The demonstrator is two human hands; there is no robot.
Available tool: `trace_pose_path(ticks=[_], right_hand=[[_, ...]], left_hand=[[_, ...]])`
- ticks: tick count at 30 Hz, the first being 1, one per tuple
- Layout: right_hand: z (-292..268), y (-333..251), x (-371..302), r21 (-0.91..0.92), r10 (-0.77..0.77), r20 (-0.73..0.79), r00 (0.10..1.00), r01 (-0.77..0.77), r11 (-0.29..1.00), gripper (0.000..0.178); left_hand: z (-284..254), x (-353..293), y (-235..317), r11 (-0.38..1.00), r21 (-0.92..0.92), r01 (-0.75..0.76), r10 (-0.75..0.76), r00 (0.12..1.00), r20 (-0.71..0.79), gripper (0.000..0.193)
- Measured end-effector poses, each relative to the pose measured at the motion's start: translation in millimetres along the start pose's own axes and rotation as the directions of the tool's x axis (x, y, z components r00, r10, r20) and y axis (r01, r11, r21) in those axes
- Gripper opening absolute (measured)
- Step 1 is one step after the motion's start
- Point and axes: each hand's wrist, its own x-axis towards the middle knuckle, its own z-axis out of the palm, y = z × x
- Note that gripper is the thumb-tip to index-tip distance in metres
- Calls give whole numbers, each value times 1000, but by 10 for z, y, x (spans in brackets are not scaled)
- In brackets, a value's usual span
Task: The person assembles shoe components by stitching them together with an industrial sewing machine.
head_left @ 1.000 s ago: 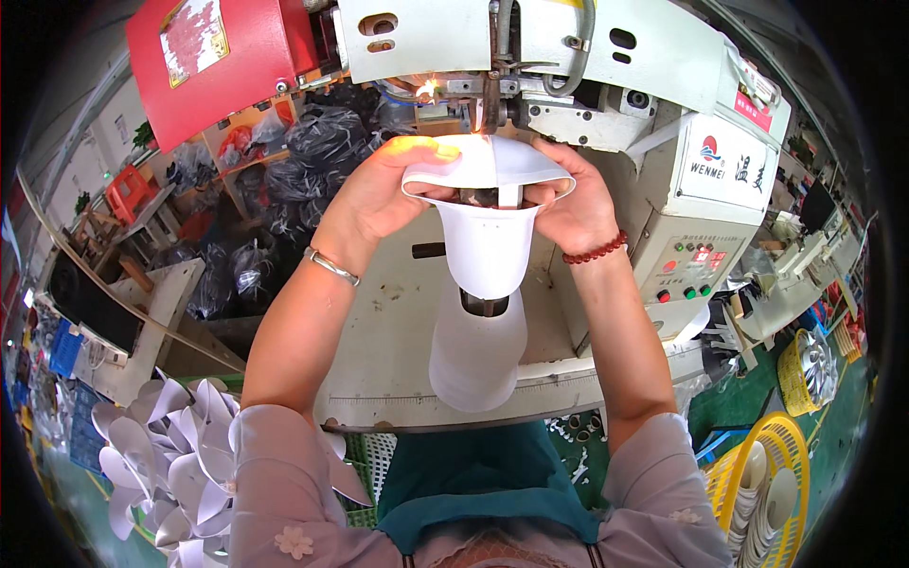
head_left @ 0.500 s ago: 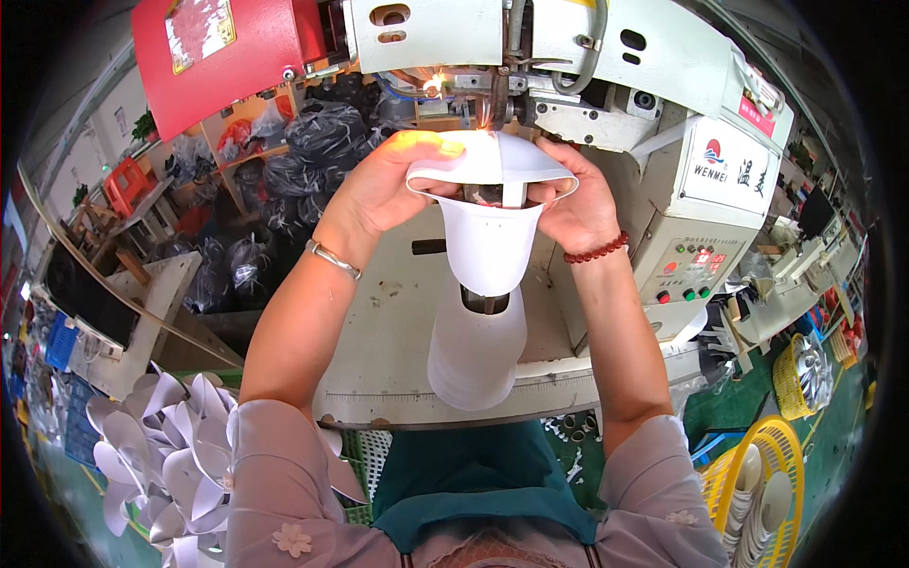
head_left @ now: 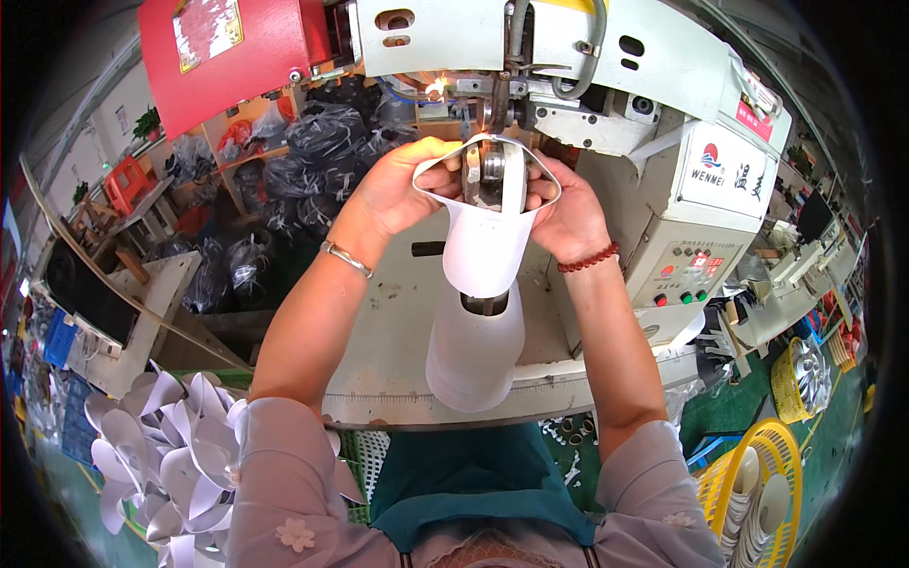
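Observation:
A white shoe upper is stretched open between my hands, its rim forming a wide loop around the metal working head of a white and red machine. My left hand is closed on the left side of the rim, thumb on top and fingers inside. My right hand pinches the opposite side the same way. The upper's rounded part hangs toward me, above a pale rounded sleeve around the machine's post. A small orange glow shows at the back of the rim. Some fingertips are hidden.
A control box with lit display stands at the right of the machine table. Similar white pieces are heaped at lower left. A yellow basket holds stacked white pieces at lower right. Black bags fill shelving behind.
The upper's near rim has tipped down and its loop has opened wider toward me, baring the metal head inside. Both hands have shifted slightly and still hold the rim.

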Motion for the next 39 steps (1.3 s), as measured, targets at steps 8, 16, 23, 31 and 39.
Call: trace_pose_path(ticks=[8, 16, 23, 31, 39], right_hand=[[-224, 114, -5, -32, 32, 45, 998, -31, 999, 24], [-143, 257, -134, -228, 11, -250, 968, -70, 971, 26], [-165, 431, -300, -468, -74, -304, 950, -81, 880, 31], [-78, 465, -342, -226, 31, -167, 986, -69, 972, 34], [-304, 520, -360, -564, -221, -259, 940, 38, 825, 30]], left_hand=[[8, -73, -282, 974, -209, 84, -133, 963, -236, 19], [-5, -73, -547, 987, 14, 159, -128, 841, -526, 28], [134, -182, -607, 971, 65, 230, -155, 812, -562, 35], [146, -290, -587, 997, -37, 74, -82, 837, -541, 26], [97, -239, -739, 936, 330, 122, 107, 794, -598, 20]])
